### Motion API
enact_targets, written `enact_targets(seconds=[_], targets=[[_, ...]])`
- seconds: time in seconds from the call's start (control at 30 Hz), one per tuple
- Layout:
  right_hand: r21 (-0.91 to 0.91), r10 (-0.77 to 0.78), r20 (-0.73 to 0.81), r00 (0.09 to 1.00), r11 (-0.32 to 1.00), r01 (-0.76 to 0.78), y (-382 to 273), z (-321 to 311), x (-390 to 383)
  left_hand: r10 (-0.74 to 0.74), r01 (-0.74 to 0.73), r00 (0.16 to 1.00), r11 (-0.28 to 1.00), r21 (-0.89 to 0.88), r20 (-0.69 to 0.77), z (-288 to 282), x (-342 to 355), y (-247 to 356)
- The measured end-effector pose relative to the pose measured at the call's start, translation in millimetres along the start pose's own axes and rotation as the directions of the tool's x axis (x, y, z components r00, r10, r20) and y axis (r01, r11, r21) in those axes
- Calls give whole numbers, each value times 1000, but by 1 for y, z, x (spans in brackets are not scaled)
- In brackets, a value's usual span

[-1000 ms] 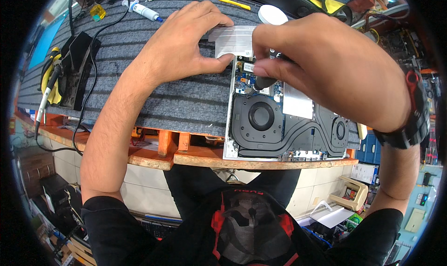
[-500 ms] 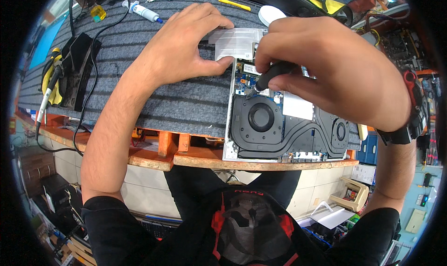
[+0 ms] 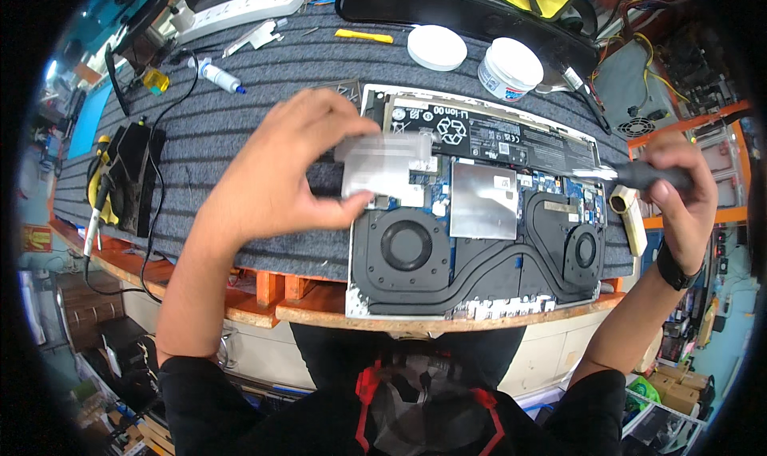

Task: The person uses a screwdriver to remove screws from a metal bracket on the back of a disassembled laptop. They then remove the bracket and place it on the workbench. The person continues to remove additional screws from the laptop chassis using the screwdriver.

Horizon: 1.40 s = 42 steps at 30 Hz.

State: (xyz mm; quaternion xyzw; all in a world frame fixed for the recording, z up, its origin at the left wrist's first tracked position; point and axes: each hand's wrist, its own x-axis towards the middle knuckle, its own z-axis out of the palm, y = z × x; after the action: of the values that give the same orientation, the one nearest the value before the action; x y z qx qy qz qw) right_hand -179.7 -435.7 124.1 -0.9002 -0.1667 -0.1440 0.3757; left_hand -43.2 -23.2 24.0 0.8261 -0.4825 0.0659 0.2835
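An opened laptop base (image 3: 523,266) lies at the table's front edge, showing its black battery (image 3: 511,140), blue circuit board, a silver square plate (image 3: 484,202) and two black fans. Above its left side, my left hand (image 3: 292,164) grips a thin silver metal cover (image 3: 383,167) between thumb and fingers, by its left part. The cover is slightly blurred. Off the laptop's right side, my right hand (image 3: 683,188) is closed around a black-handled screwdriver (image 3: 655,176). Its shaft points left over the laptop's right edge, near the battery.
Behind the laptop stand an open white tub (image 3: 510,66) and a white lid (image 3: 437,48). A yellow pry tool (image 3: 363,37), a capped tube (image 3: 217,76) and a power strip (image 3: 240,14) lie farther back. At the left, a soldering iron (image 3: 97,208) rests by a black holder, its cable trailing across.
My right hand has drawn the screwdriver rightward, off the laptop's left part to its right edge. My left hand still grips the silver cover. The head view has shifted, uncovering the battery and tub.
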Motion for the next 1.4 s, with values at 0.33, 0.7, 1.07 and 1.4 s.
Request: enact_targets(seconds=[0.33, 0.7, 1.07, 1.4], targets=[[157, 54, -201, 978, 987, -23, 93, -25, -54, -110, 91, 984, 987, 130, 144, 8, 16, 35], [222, 130, -162, 978, 971, -92, 101, -32, -75, -132, 108, 980, 981, 160, 150, 13, 19, 34], [127, 51, -245, 968, 992, -20, 102, -20, -70, -127, 98, 978, 980, 172, 166, 14, 19, 32], [232, 106, -193, 975, 971, -59, 120, -42, -90, -80, 58, 986, 987, 152, 146, 12, 14, 28]])
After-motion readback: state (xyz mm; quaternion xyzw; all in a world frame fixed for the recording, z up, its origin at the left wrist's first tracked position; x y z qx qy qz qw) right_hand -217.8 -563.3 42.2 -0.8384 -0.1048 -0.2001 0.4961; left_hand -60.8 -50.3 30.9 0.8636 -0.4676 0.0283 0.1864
